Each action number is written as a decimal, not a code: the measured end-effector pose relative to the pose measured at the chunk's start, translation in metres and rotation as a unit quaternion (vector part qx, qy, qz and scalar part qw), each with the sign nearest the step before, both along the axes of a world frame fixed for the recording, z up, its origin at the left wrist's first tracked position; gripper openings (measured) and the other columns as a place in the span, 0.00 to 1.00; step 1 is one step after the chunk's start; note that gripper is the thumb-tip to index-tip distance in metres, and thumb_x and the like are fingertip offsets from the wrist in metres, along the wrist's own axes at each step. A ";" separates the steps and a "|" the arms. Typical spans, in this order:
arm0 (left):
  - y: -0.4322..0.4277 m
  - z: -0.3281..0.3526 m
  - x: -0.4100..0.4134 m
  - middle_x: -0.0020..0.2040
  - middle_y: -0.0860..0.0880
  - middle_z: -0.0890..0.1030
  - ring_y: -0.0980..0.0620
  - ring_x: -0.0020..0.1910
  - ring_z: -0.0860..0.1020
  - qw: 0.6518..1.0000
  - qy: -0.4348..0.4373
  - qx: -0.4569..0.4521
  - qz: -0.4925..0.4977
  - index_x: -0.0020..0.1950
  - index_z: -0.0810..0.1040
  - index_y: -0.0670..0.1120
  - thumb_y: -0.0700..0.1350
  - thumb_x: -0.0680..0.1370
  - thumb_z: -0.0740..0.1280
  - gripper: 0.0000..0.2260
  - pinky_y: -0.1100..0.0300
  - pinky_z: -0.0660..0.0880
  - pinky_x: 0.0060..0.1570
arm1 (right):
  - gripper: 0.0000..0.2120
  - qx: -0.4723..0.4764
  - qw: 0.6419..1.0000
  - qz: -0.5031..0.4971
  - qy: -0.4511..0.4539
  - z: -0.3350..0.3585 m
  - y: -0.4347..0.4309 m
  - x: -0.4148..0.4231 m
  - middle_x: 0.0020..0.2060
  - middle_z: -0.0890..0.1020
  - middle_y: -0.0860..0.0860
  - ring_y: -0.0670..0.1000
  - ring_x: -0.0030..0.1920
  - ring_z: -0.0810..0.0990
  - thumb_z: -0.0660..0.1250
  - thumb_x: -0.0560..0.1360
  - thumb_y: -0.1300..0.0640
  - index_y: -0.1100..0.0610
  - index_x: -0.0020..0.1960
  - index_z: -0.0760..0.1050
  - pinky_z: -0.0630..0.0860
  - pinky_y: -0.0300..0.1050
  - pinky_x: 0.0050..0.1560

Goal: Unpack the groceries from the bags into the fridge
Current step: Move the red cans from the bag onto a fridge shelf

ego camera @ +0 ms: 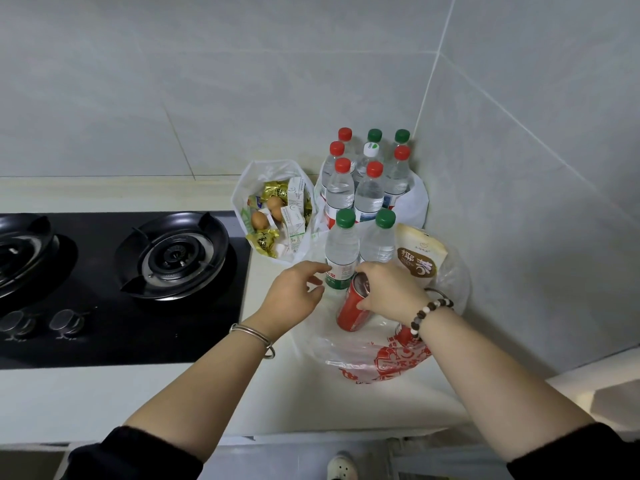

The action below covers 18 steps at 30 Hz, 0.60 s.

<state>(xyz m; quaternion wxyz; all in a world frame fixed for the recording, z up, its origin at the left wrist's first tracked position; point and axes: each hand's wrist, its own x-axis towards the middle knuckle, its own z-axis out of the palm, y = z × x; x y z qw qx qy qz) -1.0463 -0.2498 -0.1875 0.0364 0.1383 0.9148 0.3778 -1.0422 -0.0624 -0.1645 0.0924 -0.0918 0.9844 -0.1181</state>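
Note:
A clear plastic bag with red print point(377, 362) lies open on the counter in the corner. In it stand two green-capped water bottles point(341, 247) and a beige pouch point(417, 258). My right hand point(389, 292) grips the top of a red soda can point(351, 311), tilted inside that bag. My left hand point(294, 292) hovers with loosely bent fingers beside the nearer bottle's label, holding nothing. Behind, a white bag point(417, 202) holds several red- and green-capped water bottles. A second white bag point(242, 188) holds eggs, small cartons and gold-wrapped packs.
A black gas hob point(114, 289) with two burners and two knobs fills the counter's left side. Tiled walls point(519, 168) meet in a corner right behind the bags. The pale counter point(242, 393) has its front edge just below my forearms.

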 end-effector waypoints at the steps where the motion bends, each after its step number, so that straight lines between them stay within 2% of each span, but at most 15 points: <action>1: -0.001 -0.001 -0.001 0.60 0.51 0.78 0.55 0.51 0.78 1.000 -0.007 0.001 0.005 0.64 0.76 0.49 0.36 0.75 0.65 0.18 0.59 0.75 0.55 | 0.28 -0.009 1.000 0.008 0.001 -0.002 -0.001 0.000 0.55 0.79 0.50 0.53 0.54 0.78 0.75 0.67 0.51 0.53 0.64 0.71 0.77 0.49 0.51; 5: 0.003 -0.002 -0.001 0.60 0.51 0.78 0.55 0.51 0.79 1.000 -0.022 -0.008 -0.005 0.64 0.75 0.49 0.37 0.74 0.66 0.19 0.62 0.75 0.54 | 0.31 -0.032 0.999 0.021 -0.007 -0.004 0.000 0.002 0.60 0.77 0.49 0.52 0.58 0.76 0.76 0.66 0.51 0.51 0.66 0.68 0.75 0.48 0.55; 9: 0.016 -0.001 -0.002 0.60 0.50 0.78 0.54 0.53 0.78 0.999 -0.017 -0.011 -0.040 0.66 0.74 0.48 0.41 0.73 0.70 0.22 0.61 0.74 0.53 | 0.30 -0.026 1.000 0.002 -0.008 0.003 0.011 0.006 0.59 0.77 0.51 0.52 0.57 0.76 0.75 0.67 0.49 0.54 0.65 0.69 0.74 0.47 0.55; 11: 0.024 -0.001 -0.002 0.61 0.50 0.78 0.53 0.53 0.77 0.998 -0.020 -0.007 -0.059 0.67 0.73 0.49 0.43 0.71 0.73 0.25 0.65 0.72 0.52 | 0.30 0.042 0.999 -0.015 -0.006 0.004 0.021 0.008 0.59 0.76 0.51 0.53 0.58 0.75 0.74 0.67 0.44 0.54 0.64 0.69 0.74 0.48 0.54; 14: 0.038 -0.001 -0.002 0.63 0.49 0.76 0.52 0.59 0.75 0.995 -0.042 -0.022 -0.086 0.69 0.71 0.48 0.43 0.67 0.76 0.31 0.66 0.68 0.56 | 0.36 0.214 0.972 -0.036 -0.087 0.006 0.037 0.012 0.63 0.71 0.53 0.56 0.63 0.71 0.71 0.67 0.38 0.53 0.68 0.65 0.71 0.51 0.57; 16: 0.046 -0.002 -0.003 0.65 0.49 0.75 0.50 0.62 0.73 0.993 -0.038 -0.056 -0.093 0.70 0.69 0.49 0.45 0.67 0.76 0.33 0.63 0.67 0.59 | 0.36 0.270 0.952 -0.043 -0.135 0.007 0.042 0.016 0.65 0.69 0.55 0.58 0.64 0.70 0.71 0.70 0.43 0.54 0.71 0.61 0.70 0.55 0.60; 18: 0.053 -0.003 -0.003 0.66 0.49 0.74 0.49 0.63 0.73 0.991 -0.036 -0.088 -0.092 0.71 0.68 0.49 0.46 0.68 0.74 0.32 0.62 0.67 0.60 | 0.26 0.264 0.954 -0.042 -0.138 0.007 0.042 0.019 0.60 0.72 0.56 0.56 0.58 0.74 0.65 0.75 0.56 0.56 0.70 0.62 0.73 0.51 0.54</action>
